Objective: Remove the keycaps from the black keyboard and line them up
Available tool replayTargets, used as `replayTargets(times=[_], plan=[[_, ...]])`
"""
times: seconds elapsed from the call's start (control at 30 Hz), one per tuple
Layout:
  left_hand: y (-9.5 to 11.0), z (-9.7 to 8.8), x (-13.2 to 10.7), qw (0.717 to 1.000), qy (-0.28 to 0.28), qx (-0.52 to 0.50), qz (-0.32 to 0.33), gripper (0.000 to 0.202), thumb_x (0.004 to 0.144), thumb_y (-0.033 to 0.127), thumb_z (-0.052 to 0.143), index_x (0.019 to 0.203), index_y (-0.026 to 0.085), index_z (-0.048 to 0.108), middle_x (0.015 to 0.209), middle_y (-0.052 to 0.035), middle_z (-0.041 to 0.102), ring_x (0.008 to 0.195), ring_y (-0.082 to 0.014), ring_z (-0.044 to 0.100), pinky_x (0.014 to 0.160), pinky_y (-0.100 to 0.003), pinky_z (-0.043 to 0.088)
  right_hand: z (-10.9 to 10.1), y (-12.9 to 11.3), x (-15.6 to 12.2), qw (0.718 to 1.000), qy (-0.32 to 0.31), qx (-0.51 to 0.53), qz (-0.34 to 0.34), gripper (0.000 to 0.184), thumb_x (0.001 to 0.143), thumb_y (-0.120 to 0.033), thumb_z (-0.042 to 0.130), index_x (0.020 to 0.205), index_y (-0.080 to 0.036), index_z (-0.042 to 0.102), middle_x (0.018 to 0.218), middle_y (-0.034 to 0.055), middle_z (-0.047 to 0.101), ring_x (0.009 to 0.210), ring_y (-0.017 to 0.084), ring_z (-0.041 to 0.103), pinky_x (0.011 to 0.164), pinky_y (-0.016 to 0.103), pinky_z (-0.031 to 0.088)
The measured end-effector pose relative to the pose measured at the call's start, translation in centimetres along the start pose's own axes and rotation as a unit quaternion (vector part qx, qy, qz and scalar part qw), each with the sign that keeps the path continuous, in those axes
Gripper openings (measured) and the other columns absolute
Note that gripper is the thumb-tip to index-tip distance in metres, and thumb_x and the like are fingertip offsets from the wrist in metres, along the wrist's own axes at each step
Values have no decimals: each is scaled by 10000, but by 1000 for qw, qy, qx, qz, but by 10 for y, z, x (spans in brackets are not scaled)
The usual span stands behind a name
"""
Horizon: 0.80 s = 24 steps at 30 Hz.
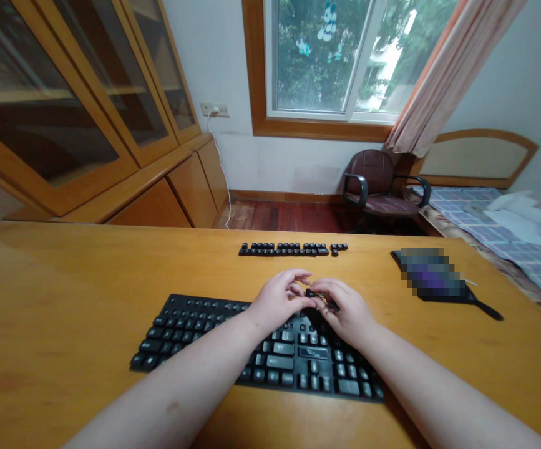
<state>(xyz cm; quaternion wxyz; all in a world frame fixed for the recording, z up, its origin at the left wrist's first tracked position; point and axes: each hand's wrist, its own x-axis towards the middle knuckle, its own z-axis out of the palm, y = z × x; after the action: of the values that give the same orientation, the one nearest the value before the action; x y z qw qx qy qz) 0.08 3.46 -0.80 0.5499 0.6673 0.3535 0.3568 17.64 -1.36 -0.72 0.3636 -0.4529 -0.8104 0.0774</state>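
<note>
A black keyboard [270, 362] lies on the wooden desk below my forearms, with bare spots in its upper rows where caps are off. Just above its top edge, my two hands meet. The fingers of my left hand [282, 296] close around a small black keycap [311, 292]. My right hand [345, 308] grips a small dark tool with thin wire-like parts, which looks like a keycap puller [332, 304]; my fingers cover most of it. Beyond my hands, loose black keycaps [284, 249] are laid out in rows, with a small separate group at their right end.
A dark pouch [432, 274] with a strap, partly blurred out, lies at the right of the desk [64, 299]. Past the desk are a maroon armchair [373, 181], a bed [508, 224], and a glass-door cabinet [125, 143] on the left.
</note>
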Motion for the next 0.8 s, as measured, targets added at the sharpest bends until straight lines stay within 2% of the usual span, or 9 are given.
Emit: replayTargets(times=[0.1,0.2,0.27,0.33,0.53,0.8], plan=[[5,-2,-1,997,-9,68,31,416,696,202,672,1093,180,546,1069,-78,596,763,-136,602,793,-333,501,-5,21,1,995,38,-83,48,183,866,-239,476,1030,-197,547,1013,77,633,970,183,582,842,327,474],[10,-4,-2,993,-17,116,25,312,749,215,612,1054,168,567,1033,-71,615,817,-154,601,817,-336,488,-13,57,1,962,85,-185,181,209,863,-276,468,1012,-175,574,1005,96,638,918,216,597,782,343,469],[11,-4,-2,991,-22,132,19,288,758,228,602,1037,163,576,1022,-71,621,838,-162,601,813,-329,488,-17,80,0,938,69,-217,261,216,862,-293,461,986,-180,597,974,85,650,870,218,603,737,331,455],[11,-4,-2,989,-27,144,22,274,764,240,597,1028,169,584,1017,-67,625,841,-165,602,805,-325,489,-18,97,-1,927,41,-222,300,219,852,-310,473,960,-189,621,957,77,658,859,210,600,717,308,435],[10,-3,-1,982,-34,181,38,210,789,258,569,978,179,615,965,-48,645,882,-177,596,808,-311,478,-11,112,1,911,-9,-226,344,242,866,-332,453,939,-208,647,934,63,667,832,190,592,654,273,386],[11,-3,0,978,-38,199,51,204,820,294,534,961,177,625,952,-48,652,872,-176,592,798,-304,467,-8,121,9,902,11,-294,315,280,898,-330,401,1001,-239,644,1006,54,625,778,161,573,590,259,341]])
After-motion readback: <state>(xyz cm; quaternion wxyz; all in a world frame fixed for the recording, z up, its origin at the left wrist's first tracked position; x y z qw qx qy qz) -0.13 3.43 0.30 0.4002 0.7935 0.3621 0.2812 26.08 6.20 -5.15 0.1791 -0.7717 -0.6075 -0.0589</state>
